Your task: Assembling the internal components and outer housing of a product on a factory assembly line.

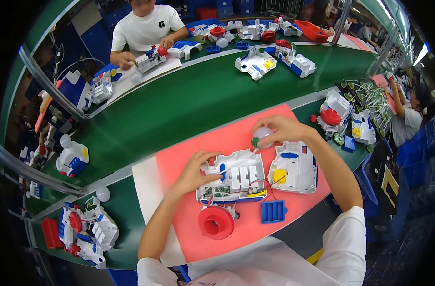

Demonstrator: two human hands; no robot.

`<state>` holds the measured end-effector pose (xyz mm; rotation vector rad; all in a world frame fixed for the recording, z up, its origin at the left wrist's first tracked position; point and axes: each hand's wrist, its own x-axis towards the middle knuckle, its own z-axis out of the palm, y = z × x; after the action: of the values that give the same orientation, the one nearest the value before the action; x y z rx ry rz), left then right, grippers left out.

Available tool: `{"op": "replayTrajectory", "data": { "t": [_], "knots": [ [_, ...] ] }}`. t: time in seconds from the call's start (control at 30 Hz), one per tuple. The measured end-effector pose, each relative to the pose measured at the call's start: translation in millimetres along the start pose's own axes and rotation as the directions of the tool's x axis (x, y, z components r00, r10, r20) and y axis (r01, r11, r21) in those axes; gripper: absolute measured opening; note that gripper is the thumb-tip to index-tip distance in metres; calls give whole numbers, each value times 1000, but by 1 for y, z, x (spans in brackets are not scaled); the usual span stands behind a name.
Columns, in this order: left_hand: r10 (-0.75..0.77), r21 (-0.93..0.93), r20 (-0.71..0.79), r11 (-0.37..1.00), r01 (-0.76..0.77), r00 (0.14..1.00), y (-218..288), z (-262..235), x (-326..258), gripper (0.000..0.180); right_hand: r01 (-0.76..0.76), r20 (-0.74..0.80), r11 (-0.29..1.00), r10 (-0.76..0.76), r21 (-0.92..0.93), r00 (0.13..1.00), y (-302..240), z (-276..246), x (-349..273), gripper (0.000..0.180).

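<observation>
In the head view, the right grip [283,127] pinches a round bulb [263,133] between thumb and fingers. Its green end [255,142] points down by the far edge of an open white shell [248,157]. I cannot tell if they touch. Holding the round part seems to leave the green end free.

The left grip [194,172] is spread, thumb and fingers apart at the shell's left side, maybe to keep it still. The shell lies hollow side up, so its insides are easy to reach.

Just below the right grip, a second shell [300,177] lies open too, perhaps kept close because thin wires [270,184] run between the two. Below the left grip sits a red round part [222,229].

The first shell holds a green board [218,192] and white ribs. The second holds a yellow block [279,176]. A red tray [311,31] stands far beyond the right grip; I cannot tell what is inside.
</observation>
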<state>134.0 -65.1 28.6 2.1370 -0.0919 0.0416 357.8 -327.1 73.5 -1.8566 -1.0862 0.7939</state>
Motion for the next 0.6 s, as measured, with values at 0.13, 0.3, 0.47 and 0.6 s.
{"op": "replayTrajectory", "data": {
  "t": [0.13, 0.3, 0.47, 0.6],
  "knots": [
    [11, 31, -23, 999, -11, 1000, 0, 2, -1, 63, -61, 201, 977, 103, -207, 974, -22, -3, 6, 46],
    [37, -23, -49, 999, -38, 998, -2, 5, 0, 61, 52, 276, 876, 95, -480, 956, -23, 2, 24, 50],
    [36, -51, -74, 998, -40, 997, -10, 9, -3, 61, 43, 284, 813, 152, -580, 947, -24, 11, 29, 54],
    [21, -54, -72, 998, -25, 997, -11, 13, -3, 62, 63, 330, 864, 123, -500, 936, -13, 11, 31, 54]
  ]
}}
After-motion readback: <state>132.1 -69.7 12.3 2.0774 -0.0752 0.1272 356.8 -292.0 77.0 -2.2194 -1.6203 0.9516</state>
